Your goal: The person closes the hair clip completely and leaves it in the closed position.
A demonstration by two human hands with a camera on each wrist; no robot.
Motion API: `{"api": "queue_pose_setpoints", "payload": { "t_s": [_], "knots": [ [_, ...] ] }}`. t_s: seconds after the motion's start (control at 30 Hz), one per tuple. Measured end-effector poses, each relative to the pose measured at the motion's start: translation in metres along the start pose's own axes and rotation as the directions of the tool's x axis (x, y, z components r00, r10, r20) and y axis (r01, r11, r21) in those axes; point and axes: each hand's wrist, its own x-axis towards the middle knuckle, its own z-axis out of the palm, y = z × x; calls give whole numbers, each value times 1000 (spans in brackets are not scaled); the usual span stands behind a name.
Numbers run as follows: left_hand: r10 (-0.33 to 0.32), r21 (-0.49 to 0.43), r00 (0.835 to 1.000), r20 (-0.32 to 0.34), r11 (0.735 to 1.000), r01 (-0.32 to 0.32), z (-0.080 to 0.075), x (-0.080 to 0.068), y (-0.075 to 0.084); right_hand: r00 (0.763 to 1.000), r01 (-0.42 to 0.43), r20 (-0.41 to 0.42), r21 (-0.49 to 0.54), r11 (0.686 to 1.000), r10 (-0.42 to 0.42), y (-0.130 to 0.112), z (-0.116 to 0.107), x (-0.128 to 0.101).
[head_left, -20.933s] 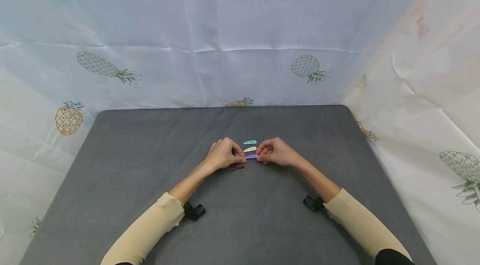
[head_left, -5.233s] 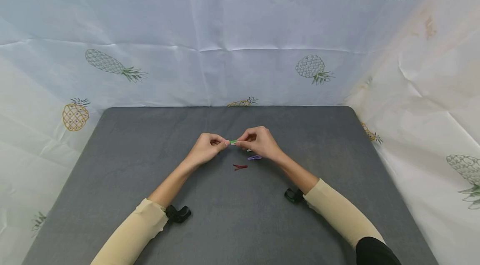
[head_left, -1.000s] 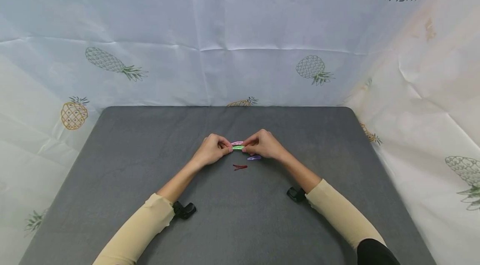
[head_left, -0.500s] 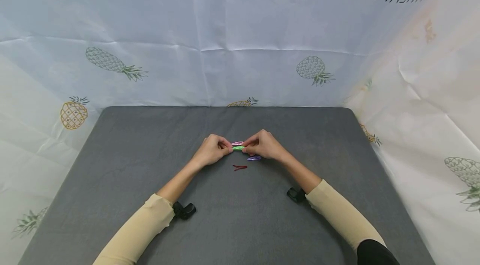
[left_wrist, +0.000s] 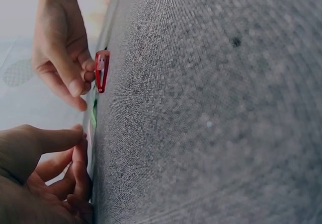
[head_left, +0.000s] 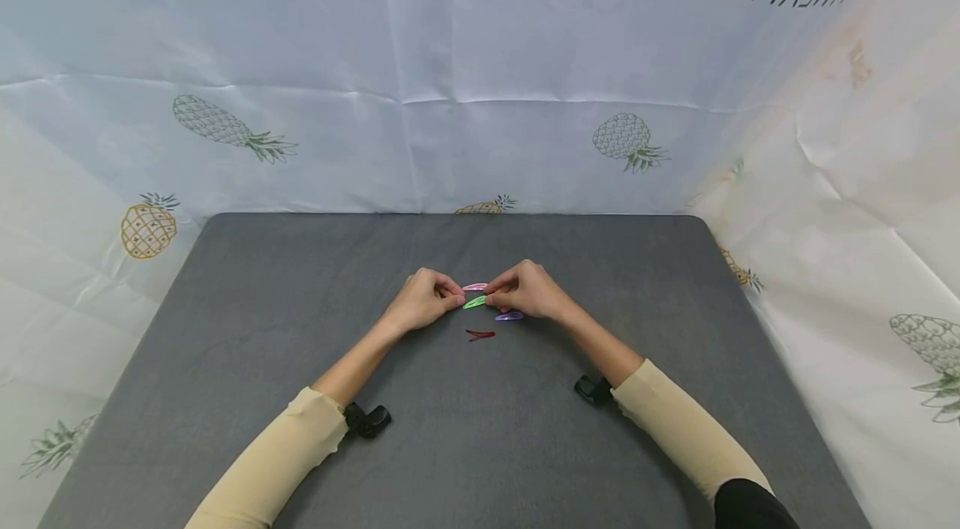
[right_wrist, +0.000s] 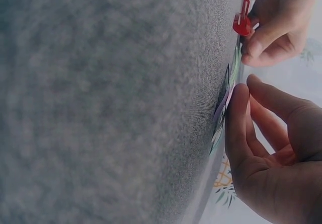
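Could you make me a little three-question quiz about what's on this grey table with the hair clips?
1. True or false: the red clip lies on the grey mat nearer to the person than the other clips do.
2. Which clip sits between the fingertips of the left hand and the right hand? A) green clip B) red clip C) purple clip
3. Fill in: just beyond the green clip lies a ____ clip.

Key: 1 true; 2 A; 3 pink.
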Motion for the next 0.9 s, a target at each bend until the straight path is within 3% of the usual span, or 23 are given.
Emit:
{"api": "queue_pose_setpoints", "payload": {
  "t_s": [0.53,0.9],
  "knots": [
    [7,-11,999,31,1000,-6,-3,-5,2,1000,16,23,26,1000,-16,0,0,-3],
    [6,-25,996,87,1000,-4,-1,-9,3,998,31,54,47,998,-33,-3,-1,-11]
  ]
}}
